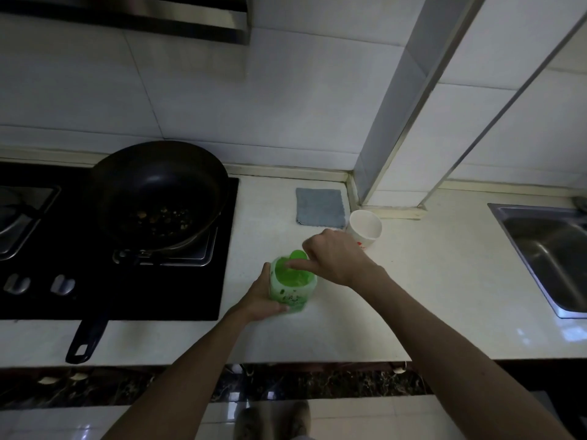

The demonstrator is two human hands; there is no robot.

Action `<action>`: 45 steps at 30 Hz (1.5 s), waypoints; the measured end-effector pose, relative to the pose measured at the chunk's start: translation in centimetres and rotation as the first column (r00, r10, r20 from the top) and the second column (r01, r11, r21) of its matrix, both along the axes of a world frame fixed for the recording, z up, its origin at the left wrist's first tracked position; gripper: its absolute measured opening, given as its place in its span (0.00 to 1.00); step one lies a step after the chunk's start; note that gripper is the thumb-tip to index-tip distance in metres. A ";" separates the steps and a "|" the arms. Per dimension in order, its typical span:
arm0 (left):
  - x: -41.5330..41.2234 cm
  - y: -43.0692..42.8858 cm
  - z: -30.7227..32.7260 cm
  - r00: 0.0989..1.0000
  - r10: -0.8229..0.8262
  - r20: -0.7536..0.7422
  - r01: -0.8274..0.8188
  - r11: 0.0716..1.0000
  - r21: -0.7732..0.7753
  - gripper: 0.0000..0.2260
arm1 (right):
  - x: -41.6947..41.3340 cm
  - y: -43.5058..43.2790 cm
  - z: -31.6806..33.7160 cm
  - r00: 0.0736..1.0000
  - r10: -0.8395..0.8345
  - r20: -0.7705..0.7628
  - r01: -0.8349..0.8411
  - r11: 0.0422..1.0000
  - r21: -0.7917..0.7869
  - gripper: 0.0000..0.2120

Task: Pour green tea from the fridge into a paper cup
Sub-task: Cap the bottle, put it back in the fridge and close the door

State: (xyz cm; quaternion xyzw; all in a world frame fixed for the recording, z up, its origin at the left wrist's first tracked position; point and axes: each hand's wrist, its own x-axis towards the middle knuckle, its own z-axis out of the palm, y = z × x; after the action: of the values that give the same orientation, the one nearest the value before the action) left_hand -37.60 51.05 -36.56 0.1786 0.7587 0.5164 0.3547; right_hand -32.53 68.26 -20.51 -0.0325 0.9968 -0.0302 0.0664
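The picture is dim and a little grainy, with a cold tone. The white surface (365,319) is the brightest part, and the stove (38,249) at the left is nearly black. Small reflections shine near the sink (546,255). The green bottle (290,287) looks slightly blurred. Straight wall edges lean and bend toward the borders.

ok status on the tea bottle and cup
Left hand grips green tea bottle upright on counter. Right hand on its cap. Paper cup looks empty, behind; nothing between.

Arms extended; left grip (263,296) clasps, right grip (336,258) curls just above.
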 end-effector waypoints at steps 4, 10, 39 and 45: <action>0.1 0.1 0.3 1.000 -0.007 0.007 0.007 1.000 0.000 0.42 | -0.1 0.5 0.7 0.998 0.019 -0.054 -0.026 0.989 -0.146 0.23; 0.2 0.2 0.5 1.000 -0.005 0.023 0.004 1.000 0.006 0.41 | -0.2 0.2 0.7 0.972 0.201 0.120 -0.183 0.972 -0.148 0.20; -0.3 -0.3 -0.5 1.000 -0.003 0.009 0.004 0.998 -0.056 0.42 | 0.1 -1.6 -2.0 0.987 0.077 -0.143 -0.077 0.997 0.006 0.24; 0.1 0.3 1.3 1.000 -0.029 0.002 0.029 0.997 -0.065 0.41 | 0.7 -0.9 -0.8 0.965 0.193 -0.175 -0.191 0.981 0.031 0.21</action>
State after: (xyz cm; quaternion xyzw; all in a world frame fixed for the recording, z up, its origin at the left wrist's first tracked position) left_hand -37.45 51.39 -35.25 0.1778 0.7722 0.4865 0.3680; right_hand -31.83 67.33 -21.28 -0.1310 0.9911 -0.0135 -0.0198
